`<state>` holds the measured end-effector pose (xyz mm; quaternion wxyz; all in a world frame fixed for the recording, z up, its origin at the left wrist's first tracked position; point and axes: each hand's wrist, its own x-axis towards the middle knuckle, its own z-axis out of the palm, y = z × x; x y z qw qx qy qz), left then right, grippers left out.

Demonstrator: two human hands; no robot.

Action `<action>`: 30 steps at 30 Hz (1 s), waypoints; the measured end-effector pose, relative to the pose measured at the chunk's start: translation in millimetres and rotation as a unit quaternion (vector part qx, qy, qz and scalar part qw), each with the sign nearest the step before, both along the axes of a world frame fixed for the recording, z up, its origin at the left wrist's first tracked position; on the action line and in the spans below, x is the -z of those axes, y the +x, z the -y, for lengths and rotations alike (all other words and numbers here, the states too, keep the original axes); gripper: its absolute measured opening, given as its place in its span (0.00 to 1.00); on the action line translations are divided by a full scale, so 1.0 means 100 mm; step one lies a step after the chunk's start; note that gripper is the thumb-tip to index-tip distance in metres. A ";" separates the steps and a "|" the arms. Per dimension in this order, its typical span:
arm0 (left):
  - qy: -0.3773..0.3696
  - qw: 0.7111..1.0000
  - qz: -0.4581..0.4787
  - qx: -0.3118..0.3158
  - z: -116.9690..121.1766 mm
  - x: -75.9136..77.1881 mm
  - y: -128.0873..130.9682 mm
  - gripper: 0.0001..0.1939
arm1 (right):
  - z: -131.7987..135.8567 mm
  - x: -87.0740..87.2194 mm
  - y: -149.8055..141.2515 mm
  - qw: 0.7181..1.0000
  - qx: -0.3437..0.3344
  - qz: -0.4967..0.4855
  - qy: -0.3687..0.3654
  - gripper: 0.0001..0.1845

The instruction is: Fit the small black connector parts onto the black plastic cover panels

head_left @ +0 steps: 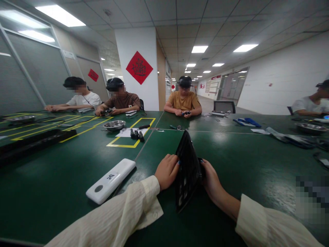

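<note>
I hold a flat black panel (187,171), something like a tray or a keyboard, stood up on its edge on the green table (77,178) right in front of me. My left hand (167,171) grips its left face with curled fingers. My right hand (211,180) clasps its right side, fingers wrapped round the edge. Both arms wear cream sleeves.
A white power bank (111,180) lies left of my left hand. Farther off are small black parts (136,134) on paper inside a yellow taped square, a metal bowl (114,125) and a long black tray (33,142). Several people sit round the table.
</note>
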<state>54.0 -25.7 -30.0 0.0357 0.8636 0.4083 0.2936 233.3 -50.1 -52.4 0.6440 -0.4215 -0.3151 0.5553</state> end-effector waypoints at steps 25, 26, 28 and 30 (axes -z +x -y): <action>-0.031 0.999 0.016 -0.005 0.00 -0.03 0.02 0.17 | -0.04 0.05 0.02 1.000 0.006 0.017 0.008 0.16; -0.032 0.999 0.016 -0.004 0.00 -0.03 0.02 0.18 | -0.04 0.05 0.02 1.000 0.004 0.017 0.006 0.16; -0.032 0.999 0.016 0.000 0.00 -0.03 0.02 0.18 | -0.04 0.06 0.03 1.000 0.001 0.011 0.001 0.17; -0.032 0.999 0.014 0.002 -0.01 -0.03 0.02 0.18 | -0.04 0.06 0.03 1.000 -0.001 0.005 -0.004 0.17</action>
